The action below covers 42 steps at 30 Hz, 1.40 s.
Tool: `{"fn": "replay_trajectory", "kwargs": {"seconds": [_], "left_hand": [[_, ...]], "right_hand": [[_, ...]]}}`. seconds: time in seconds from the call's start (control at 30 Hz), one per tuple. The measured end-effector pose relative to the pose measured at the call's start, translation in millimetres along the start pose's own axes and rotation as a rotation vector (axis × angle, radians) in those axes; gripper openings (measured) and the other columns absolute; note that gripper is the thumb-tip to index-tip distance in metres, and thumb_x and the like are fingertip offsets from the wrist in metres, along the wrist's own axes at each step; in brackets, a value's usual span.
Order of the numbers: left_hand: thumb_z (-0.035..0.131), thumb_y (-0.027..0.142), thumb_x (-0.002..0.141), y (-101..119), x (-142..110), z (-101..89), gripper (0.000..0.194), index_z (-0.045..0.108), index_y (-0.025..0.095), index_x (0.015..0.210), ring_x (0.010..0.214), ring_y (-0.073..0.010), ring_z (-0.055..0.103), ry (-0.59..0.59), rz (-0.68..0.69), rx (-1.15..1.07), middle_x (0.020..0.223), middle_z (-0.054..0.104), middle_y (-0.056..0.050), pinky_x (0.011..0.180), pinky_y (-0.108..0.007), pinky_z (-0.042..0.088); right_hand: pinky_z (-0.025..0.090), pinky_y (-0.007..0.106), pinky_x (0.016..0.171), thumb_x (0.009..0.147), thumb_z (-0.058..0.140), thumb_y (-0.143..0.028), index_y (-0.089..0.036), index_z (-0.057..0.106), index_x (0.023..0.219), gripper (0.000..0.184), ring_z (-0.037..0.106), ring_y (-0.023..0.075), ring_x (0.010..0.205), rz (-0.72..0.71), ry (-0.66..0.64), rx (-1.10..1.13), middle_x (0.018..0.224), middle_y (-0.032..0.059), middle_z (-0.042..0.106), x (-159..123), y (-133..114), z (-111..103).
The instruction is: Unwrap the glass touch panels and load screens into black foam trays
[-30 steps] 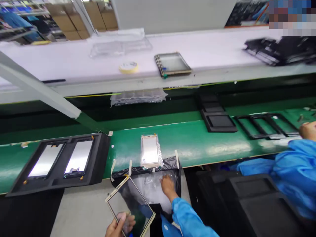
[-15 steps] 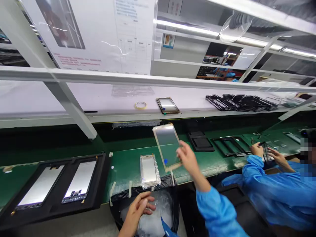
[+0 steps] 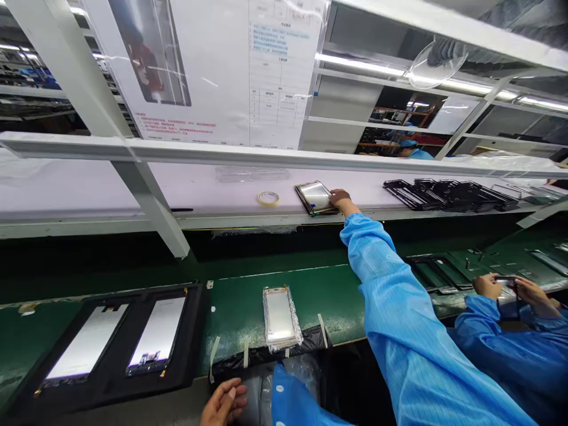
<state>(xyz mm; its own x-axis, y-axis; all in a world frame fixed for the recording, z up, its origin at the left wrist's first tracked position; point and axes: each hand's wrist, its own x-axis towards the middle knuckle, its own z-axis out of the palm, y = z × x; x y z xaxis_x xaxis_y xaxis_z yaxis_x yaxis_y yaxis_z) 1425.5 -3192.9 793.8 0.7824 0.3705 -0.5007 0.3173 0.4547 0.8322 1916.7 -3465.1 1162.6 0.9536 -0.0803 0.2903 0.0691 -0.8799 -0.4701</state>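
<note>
My right hand (image 3: 341, 199) reaches up to the shelf, its fingers closed at the right edge of a touch panel (image 3: 316, 195) with a blue mark, on a small stack of similar panels. The fingertips are partly hidden. My left hand (image 3: 225, 403) is low at the bottom edge, palm turned up, fingers loosely bent and apart with nothing in them. It is beside a black plastic-lined bin (image 3: 310, 338) below the bench edge. On the green bench lies a stack of silver display panels (image 3: 280, 319), between my two arms.
A black foam tray (image 3: 110, 378) with two display panels lies left. On the shelf are a tape roll (image 3: 268, 198) and black frames (image 3: 448, 195). A white shelf post (image 3: 148, 201) slants down. At right a co-worker's hands (image 3: 488, 287) hold a dark-framed piece.
My right hand has carried the touch panel from above the bench up to the stack on the shelf. My left hand has moved lower and leftward. The view has shifted slightly.
</note>
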Motion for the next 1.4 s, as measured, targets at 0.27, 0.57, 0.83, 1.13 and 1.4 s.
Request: {"fn": "replay_trajectory", "kwargs": {"seconds": [0.27,0.57,0.83,1.13,1.4], "left_hand": [[0.083,0.061,0.057,20,-15,-0.5,0.059,0.072,0.017,0.094,0.083,-0.0254,0.072,-0.088,-0.052,0.069,0.096,0.077,-0.013,0.077,-0.036,0.054],[0.082,0.054,0.064,-3,-23,-13.5,0.053,0.07,0.015,0.098,0.081,-0.022,0.071,-0.141,-0.082,0.099,0.096,0.077,-0.013,0.075,-0.033,0.053],[0.082,0.05,0.066,-7,-34,-52.5,0.05,0.069,0.016,0.099,0.081,-0.021,0.072,-0.062,-0.061,0.039,0.096,0.077,-0.012,0.077,-0.032,0.053],[0.08,0.051,0.068,-3,-33,-75.1,0.048,0.069,0.016,0.1,0.084,-0.022,0.073,-0.077,-0.056,0.001,0.098,0.077,-0.012,0.078,-0.033,0.054],[0.082,0.053,0.065,1,-20,-83.7,0.05,0.068,0.016,0.096,0.081,-0.0218,0.072,-0.114,-0.075,-0.004,0.095,0.076,-0.012,0.077,-0.033,0.053]], "right_hand": [[0.039,0.049,0.113,0.099,0.041,-0.022,-0.019,0.054,0.142,0.045,0.049,0.0252,0.132,-0.615,-0.102,0.146,0.141,0.0135,0.057,-213,62,131],[0.016,0.049,0.123,0.087,0.045,0.002,-0.012,0.038,0.153,0.068,0.008,0.0344,0.155,-0.496,-0.896,-0.265,0.165,0.0232,0.016,-419,111,311],[0.019,0.061,0.116,0.092,0.062,-0.037,-0.005,0.034,0.15,0.071,0.006,0.048,0.151,-0.263,-0.824,-0.347,0.162,0.0344,0.011,-427,61,347],[0.023,0.061,0.115,0.088,0.051,-0.019,-0.004,0.032,0.149,0.065,0.009,0.0451,0.151,0.042,-0.783,-0.374,0.162,0.0343,0.005,-424,35,361],[0.032,0.065,0.106,0.089,0.049,-0.012,-0.005,0.019,0.157,0.075,0.022,0.0455,0.148,0.176,-0.765,-0.454,0.158,0.0404,0.011,-420,1,372]]}}
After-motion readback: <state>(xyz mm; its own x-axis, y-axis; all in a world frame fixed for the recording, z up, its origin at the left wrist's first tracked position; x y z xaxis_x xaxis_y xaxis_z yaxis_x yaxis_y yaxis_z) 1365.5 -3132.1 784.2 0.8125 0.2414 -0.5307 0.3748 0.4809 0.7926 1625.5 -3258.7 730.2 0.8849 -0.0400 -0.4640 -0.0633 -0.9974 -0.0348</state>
